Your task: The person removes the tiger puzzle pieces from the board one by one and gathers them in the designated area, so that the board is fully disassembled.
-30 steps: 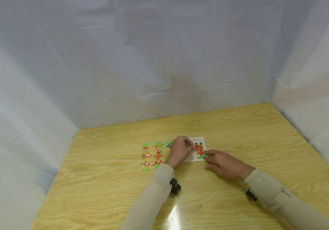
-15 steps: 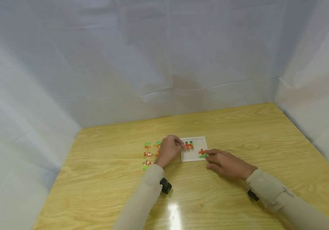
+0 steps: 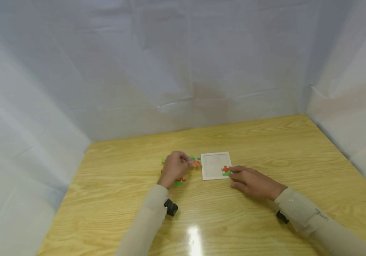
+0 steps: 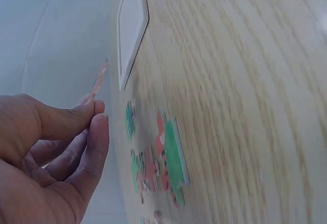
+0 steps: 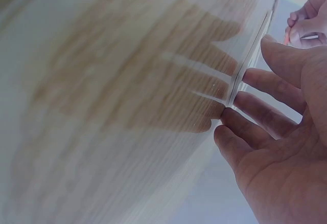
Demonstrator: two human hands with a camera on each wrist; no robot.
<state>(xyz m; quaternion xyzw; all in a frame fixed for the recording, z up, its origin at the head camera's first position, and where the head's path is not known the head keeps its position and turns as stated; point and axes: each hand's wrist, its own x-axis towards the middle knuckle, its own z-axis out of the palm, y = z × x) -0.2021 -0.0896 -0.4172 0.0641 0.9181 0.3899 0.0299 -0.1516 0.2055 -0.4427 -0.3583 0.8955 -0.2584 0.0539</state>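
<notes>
My left hand pinches a thin puzzle piece between thumb and fingertips, raised above the table just left of the white puzzle frame. In the head view that piece looks red with dark green bits. One red and green piece lies in the frame's lower right corner. My right hand has its fingers extended, their tips touching the frame's right edge. Below my left hand lie several loose puzzle pieces, green and orange-red, some of them covered by the hand in the head view.
All of this rests on a wood-grain table. White sheeting hangs behind the table and along both sides. Each wrist carries a small black camera, the left one near the sleeve cuff.
My left hand has lifted the red and dark green piece out of the frame and carried it left, over the loose pieces. The right hand has stayed at the frame's edge.
</notes>
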